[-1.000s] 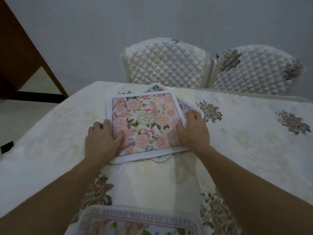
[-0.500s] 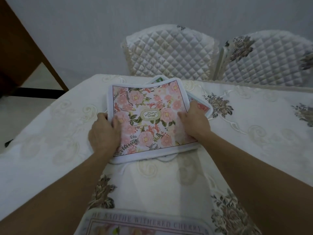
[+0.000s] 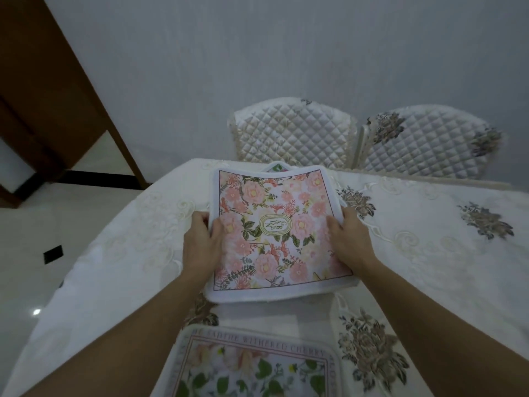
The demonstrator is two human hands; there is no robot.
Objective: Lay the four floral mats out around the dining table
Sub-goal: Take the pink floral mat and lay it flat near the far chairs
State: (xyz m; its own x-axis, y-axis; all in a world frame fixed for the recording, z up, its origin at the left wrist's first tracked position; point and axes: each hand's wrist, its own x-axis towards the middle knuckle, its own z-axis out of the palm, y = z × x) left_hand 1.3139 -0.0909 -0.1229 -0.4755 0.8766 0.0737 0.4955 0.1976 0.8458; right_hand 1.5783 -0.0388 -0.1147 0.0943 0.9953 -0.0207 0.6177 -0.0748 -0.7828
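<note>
My left hand [image 3: 201, 247]: clamped on the pink floral mat's [image 3: 272, 230] 9 o'clock edge.
My right hand [image 3: 350, 242]: gripping its 3 o'clock edge.
Pink floral mat: tilted up over the desk [image 3: 429, 253], another mat's corner [image 3: 277, 167] peeking at 12 o'clock.
Cherry mat [image 3: 257, 365]: flat at 6 o'clock.

Far pink floral mat [image 3: 274, 233]: gold oval label at centre, letters read "GARDEN", stacked. Near mat [image 3: 252, 365] at bottom edge: border text approx. "...THE WITHERED CHERRY", start cut off/blurred. No other legible text.
</note>
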